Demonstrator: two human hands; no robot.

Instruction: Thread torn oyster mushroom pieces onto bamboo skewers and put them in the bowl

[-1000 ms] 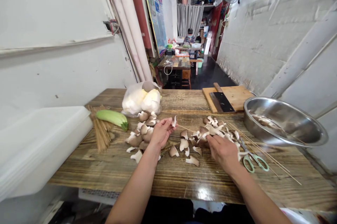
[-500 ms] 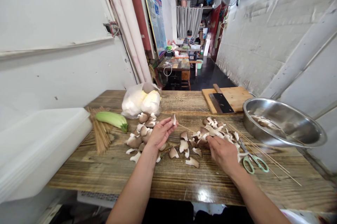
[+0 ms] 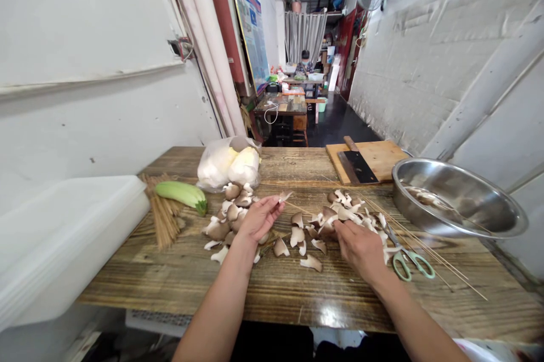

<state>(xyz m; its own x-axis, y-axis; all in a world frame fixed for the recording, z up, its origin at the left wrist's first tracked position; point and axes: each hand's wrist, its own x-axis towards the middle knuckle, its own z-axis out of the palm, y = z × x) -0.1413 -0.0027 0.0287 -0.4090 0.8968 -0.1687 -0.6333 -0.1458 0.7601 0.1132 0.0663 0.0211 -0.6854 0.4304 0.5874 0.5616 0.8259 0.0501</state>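
Note:
My left hand (image 3: 259, 218) pinches a mushroom piece (image 3: 284, 196) threaded on a thin bamboo skewer (image 3: 297, 207), held just above the wooden table (image 3: 272, 285). Under and left of that hand lies a heap of mushroom pieces (image 3: 229, 217). My right hand (image 3: 360, 246) rests palm down on the table, fingers curled among a second heap of cut mushrooms (image 3: 340, 214); what the fingers grip is hidden. Loose mushroom slices (image 3: 297, 237) lie between the two hands.
Green-handled scissors (image 3: 406, 260) and several bare skewers (image 3: 425, 248) lie right of my right hand. A steel bowl (image 3: 459, 197), a cutting board with a cleaver (image 3: 361, 165), a bagged white vegetable (image 3: 229, 165), a green vegetable (image 3: 181, 193) on a skewer bundle, and a white bin (image 3: 63, 237) surround the work spot.
My left hand has lowered slightly and tilted the skewered mushroom piece flatter. My right hand has crept a little left into the mushroom heap.

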